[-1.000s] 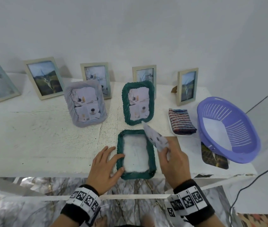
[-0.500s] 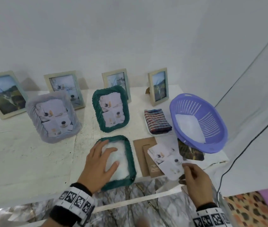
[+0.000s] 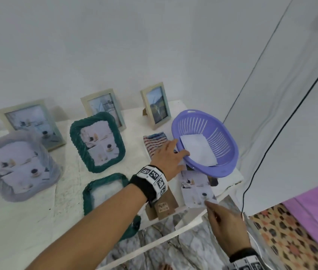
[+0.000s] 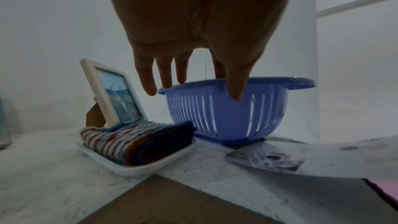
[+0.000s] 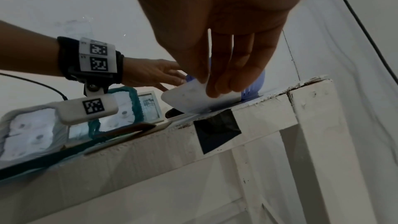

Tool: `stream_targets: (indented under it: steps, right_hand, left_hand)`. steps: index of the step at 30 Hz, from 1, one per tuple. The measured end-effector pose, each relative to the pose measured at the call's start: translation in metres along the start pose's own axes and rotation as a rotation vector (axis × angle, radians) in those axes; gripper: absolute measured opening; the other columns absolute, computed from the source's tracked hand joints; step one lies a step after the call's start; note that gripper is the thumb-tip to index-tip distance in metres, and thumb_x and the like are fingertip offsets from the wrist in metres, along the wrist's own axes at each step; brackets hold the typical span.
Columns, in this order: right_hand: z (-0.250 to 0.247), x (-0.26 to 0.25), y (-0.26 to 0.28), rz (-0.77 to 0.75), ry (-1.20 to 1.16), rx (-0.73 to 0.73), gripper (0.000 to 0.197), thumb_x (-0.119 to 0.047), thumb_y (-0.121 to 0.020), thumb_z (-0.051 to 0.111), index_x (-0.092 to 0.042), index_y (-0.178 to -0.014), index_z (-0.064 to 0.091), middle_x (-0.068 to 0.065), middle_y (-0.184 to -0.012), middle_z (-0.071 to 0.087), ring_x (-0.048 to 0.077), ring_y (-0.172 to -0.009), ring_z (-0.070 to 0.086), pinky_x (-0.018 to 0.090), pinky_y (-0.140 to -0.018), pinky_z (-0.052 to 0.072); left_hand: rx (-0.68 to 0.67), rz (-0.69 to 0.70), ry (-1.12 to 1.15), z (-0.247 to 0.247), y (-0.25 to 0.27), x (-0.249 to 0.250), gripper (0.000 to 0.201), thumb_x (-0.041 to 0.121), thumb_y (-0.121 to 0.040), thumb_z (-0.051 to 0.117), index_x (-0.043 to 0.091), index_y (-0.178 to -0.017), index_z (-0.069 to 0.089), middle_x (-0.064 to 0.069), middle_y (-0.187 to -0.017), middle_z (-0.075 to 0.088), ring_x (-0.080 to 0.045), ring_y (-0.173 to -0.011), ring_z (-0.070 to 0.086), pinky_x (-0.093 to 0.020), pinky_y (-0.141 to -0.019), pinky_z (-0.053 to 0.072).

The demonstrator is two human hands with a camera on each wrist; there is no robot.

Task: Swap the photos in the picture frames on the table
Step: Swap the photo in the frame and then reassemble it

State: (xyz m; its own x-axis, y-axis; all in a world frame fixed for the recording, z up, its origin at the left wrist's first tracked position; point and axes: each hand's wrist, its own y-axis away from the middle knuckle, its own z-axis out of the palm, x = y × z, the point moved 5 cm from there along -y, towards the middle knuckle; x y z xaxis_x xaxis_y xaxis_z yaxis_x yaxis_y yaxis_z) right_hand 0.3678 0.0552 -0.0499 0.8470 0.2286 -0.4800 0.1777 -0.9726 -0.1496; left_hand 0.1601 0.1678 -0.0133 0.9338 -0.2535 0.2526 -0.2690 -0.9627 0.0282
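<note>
No writing was legible; the wristbands carried only square black-and-white codes. The lilac slotted plastic basket (image 3: 208, 141) held white paper sheets (image 3: 199, 152). The left hand (image 3: 169, 158) hovered, fingers spread, at its rim. The right hand (image 3: 225, 228) pinched the removed photo print (image 3: 196, 189) at the white worktop (image 3: 37, 221) edge, beside the emptied green woven frame (image 3: 105, 190).

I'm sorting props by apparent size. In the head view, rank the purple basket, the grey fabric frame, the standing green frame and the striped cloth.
1. Grey fabric frame and purple basket: look alike, and the frame is cut off by the edge.
2. Standing green frame.
3. Striped cloth, partly hidden by the left hand.
</note>
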Motion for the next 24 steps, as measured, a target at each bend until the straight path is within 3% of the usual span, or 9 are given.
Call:
stream_targets:
  steps: [6, 9, 12, 16, 20, 24]
  right_hand:
    - [0.001, 0.0, -0.024, -0.011, 0.114, 0.021, 0.022, -0.015, -0.083, 0.071, -0.025, -0.103, 0.074, -0.006, -0.068, 0.067, 0.021, -0.057, 0.062, 0.028, -0.046, 0.043]
    - [0.005, 0.002, -0.047, 0.058, 0.184, -0.07, 0.025, -0.025, -0.093, 0.057, -0.032, -0.114, 0.068, -0.002, -0.081, 0.071, 0.024, -0.074, 0.066, 0.035, -0.056, 0.05]
    - [0.007, 0.005, -0.069, 0.123, 0.249, -0.169, 0.031, -0.028, -0.096, 0.046, -0.038, -0.123, 0.06, -0.001, -0.1, 0.072, 0.022, -0.091, 0.066, 0.032, -0.068, 0.05]
    - [0.013, 0.011, -0.077, 0.157, 0.287, -0.253, 0.032, -0.032, -0.098, 0.043, -0.036, -0.127, 0.056, 0.002, -0.107, 0.07, 0.023, -0.099, 0.064, 0.032, -0.076, 0.049]
    - [0.006, 0.026, -0.063, 0.236, 0.187, -0.228, 0.02, -0.032, -0.096, 0.048, -0.021, -0.104, 0.063, 0.005, -0.085, 0.069, 0.029, -0.088, 0.065, 0.034, -0.071, 0.049]
    - [-0.051, 0.053, -0.064, 0.373, 0.093, -0.008, 0.019, -0.024, -0.092, 0.058, -0.015, -0.103, 0.071, 0.0, -0.063, 0.061, 0.026, -0.064, 0.057, 0.03, -0.062, 0.043]
  left_hand:
    - [0.139, 0.077, 0.228, -0.015, -0.012, 0.001, 0.03, 0.032, -0.097, 0.053, 0.024, -0.126, 0.056, -0.016, -0.154, 0.027, -0.034, -0.137, 0.033, -0.042, -0.107, 0.035]
    - [0.18, 0.097, 0.298, -0.025, -0.01, -0.003, 0.029, 0.031, -0.097, 0.054, 0.024, -0.125, 0.058, -0.016, -0.152, 0.032, -0.034, -0.137, 0.035, -0.041, -0.108, 0.034]
    - [0.184, 0.114, 0.28, -0.023, -0.005, -0.008, 0.03, 0.033, -0.096, 0.054, 0.026, -0.124, 0.058, -0.016, -0.152, 0.033, -0.033, -0.135, 0.038, -0.041, -0.105, 0.037]
    - [0.189, 0.147, 0.231, -0.008, 0.004, -0.011, 0.029, 0.035, -0.095, 0.056, 0.025, -0.122, 0.06, -0.016, -0.151, 0.033, -0.033, -0.133, 0.04, -0.044, -0.104, 0.04]
    - [0.182, 0.14, 0.2, 0.005, 0.01, -0.016, 0.031, 0.034, -0.094, 0.058, 0.024, -0.123, 0.061, -0.016, -0.152, 0.032, -0.034, -0.135, 0.038, -0.049, -0.106, 0.038]
    - [0.172, 0.13, 0.221, 0.013, 0.014, -0.019, 0.036, 0.041, -0.094, 0.054, 0.028, -0.128, 0.056, -0.013, -0.156, 0.027, -0.032, -0.137, 0.035, -0.047, -0.108, 0.036]
